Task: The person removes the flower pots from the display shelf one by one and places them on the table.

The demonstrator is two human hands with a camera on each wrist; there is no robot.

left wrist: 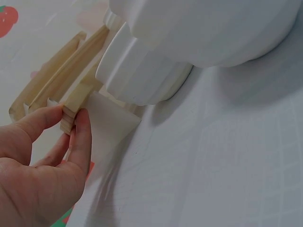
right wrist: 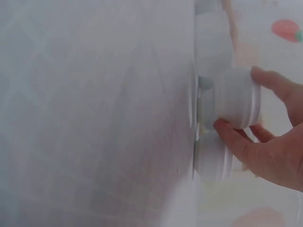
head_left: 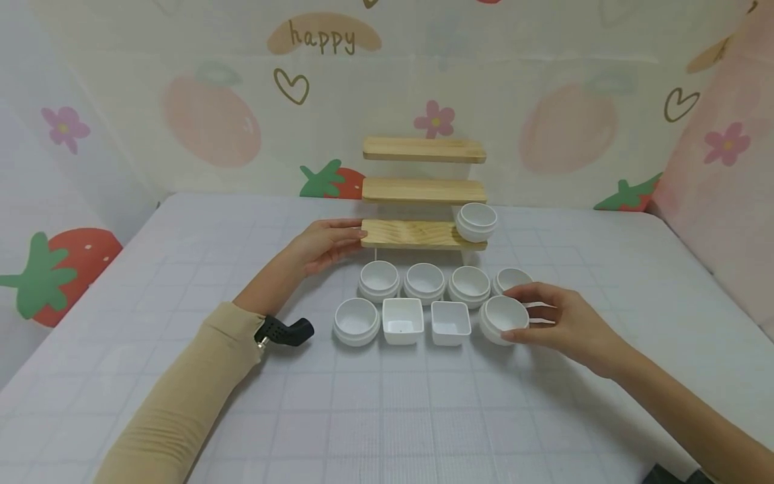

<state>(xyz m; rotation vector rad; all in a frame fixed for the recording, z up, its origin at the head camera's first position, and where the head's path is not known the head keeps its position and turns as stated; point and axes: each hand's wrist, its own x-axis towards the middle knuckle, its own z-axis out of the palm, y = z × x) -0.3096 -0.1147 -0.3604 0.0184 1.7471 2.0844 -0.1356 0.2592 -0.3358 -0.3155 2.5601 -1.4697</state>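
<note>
My left hand (head_left: 329, 247) pinches the left end of the lowest wooden shelf board (head_left: 411, 234) between thumb and fingers, and the left wrist view shows this grip up close. At the front right, my right hand (head_left: 559, 326) grips a round white pot (head_left: 502, 316) with thumb and fingers across its sides. In the right wrist view that pot (right wrist: 236, 97) stands out from the table surface, with another white pot (right wrist: 213, 158) beside it. One round white pot (head_left: 476, 222) sits on the right end of the lowest board.
Several round white pots form a row below the shelf, among them one (head_left: 379, 281) at the left. In front are another round pot (head_left: 357, 321) and two square ones, a left (head_left: 403, 320) and a right (head_left: 450, 323). The middle board (head_left: 423, 191) and top board (head_left: 423, 149) rise behind.
</note>
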